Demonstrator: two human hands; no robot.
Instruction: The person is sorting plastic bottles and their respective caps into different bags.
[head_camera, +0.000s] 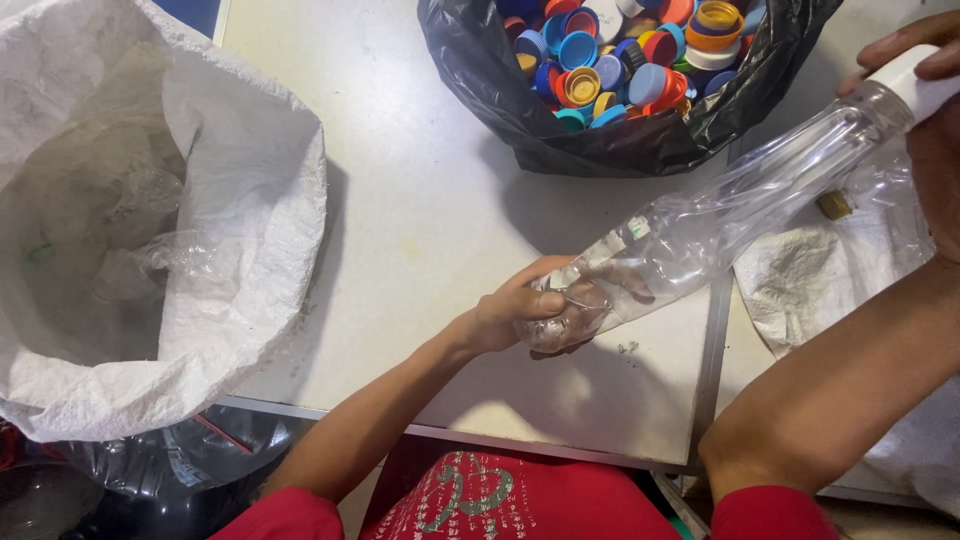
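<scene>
Gripping the base of a clear plastic bottle (700, 225), the left hand (515, 315) wraps its fingers around the bottom end, just above the pale table (420, 200). The bottle slants up and away to the right, off the table surface. At its far end the right hand (925, 130) closes its fingers on the white cap (915, 85), thumb and fingertips pinching either side.

The bottle looks empty and so probably light; its thin walls appear dented near the base, so it should give under a squeeze and is best held at the stiffer ends, base and neck, as both hands do now. The smooth plastic may be a little slippery.

One bottle is in hand. To the left stands one white woven sack (250, 200), open, with crumpled clear plastic inside; how many pieces cannot be told. Under the right forearm lies a second white sack (800, 280), flat, with one small brass-coloured bit (833, 205) just beside the bottle. Farthest off, one black bag (600, 150) sits on the table holding many loose caps (610, 60) in blue, orange, red, yellow and white, too many to count.
</scene>
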